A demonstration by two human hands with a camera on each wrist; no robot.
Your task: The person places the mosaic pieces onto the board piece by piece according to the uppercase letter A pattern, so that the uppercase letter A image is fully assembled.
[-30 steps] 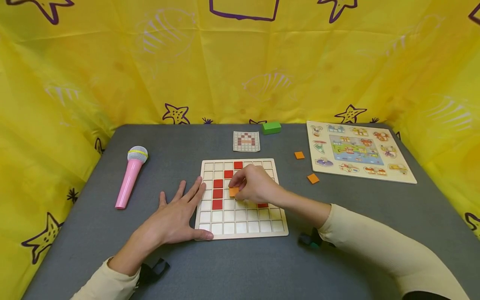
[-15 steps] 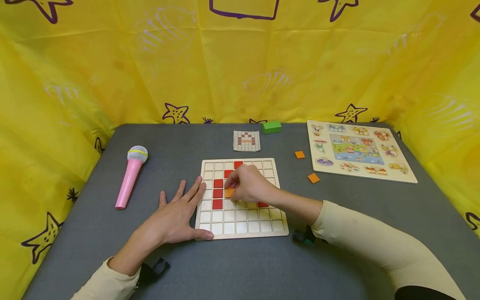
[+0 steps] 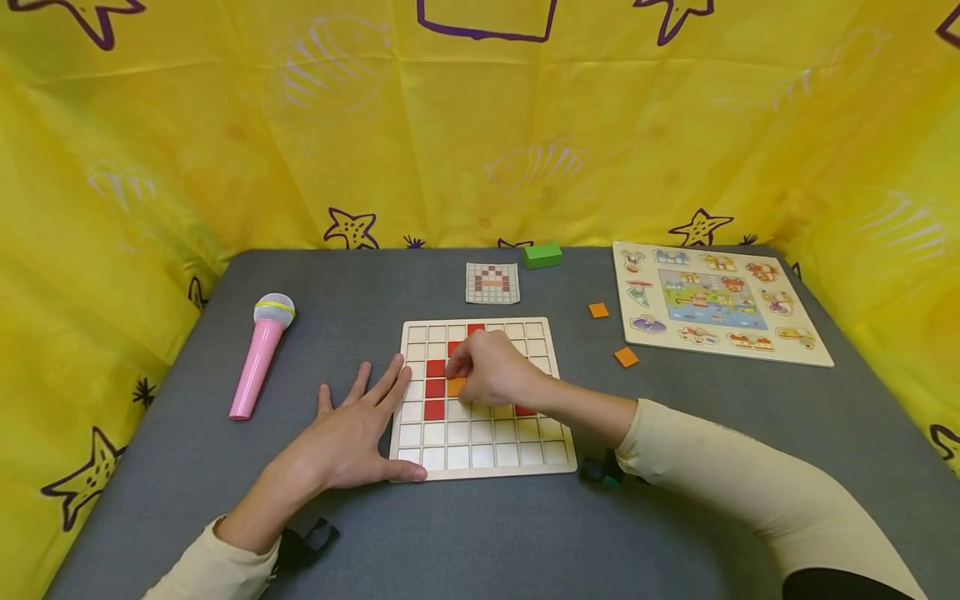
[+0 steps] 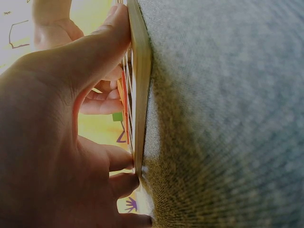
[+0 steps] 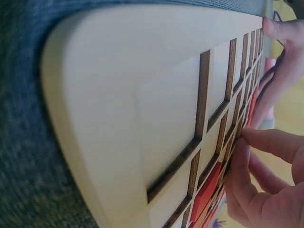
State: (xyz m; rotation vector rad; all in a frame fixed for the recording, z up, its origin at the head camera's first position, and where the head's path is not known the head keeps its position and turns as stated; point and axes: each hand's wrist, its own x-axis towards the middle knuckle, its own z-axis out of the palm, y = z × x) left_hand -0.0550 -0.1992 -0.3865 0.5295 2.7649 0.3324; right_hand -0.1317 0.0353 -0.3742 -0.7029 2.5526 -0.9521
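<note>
A wooden grid board (image 3: 480, 472) lies on the table with several red tiles (image 3: 435, 388) set in its cells. My right hand (image 3: 498, 368) is over the middle of the board. Its thumb and fingers pinch an orange square tile (image 3: 455, 387), which sits at a cell just right of the red column; the hand partly covers it. Whether the tile lies flat in the cell I cannot tell. My left hand (image 3: 352, 437) rests with spread fingers on the board's left edge, its thumb (image 4: 111, 35) on the near left corner.
Two loose orange tiles (image 3: 626, 357) lie right of the board. Behind it are a small pattern card (image 3: 492, 283) and a green block (image 3: 542, 256). A pink toy microphone (image 3: 258, 358) lies at left, a picture puzzle board (image 3: 723, 343) at far right.
My right hand has shifted slightly left with the orange tile, bringing it up beside the red column. The left hand has stayed in place.
</note>
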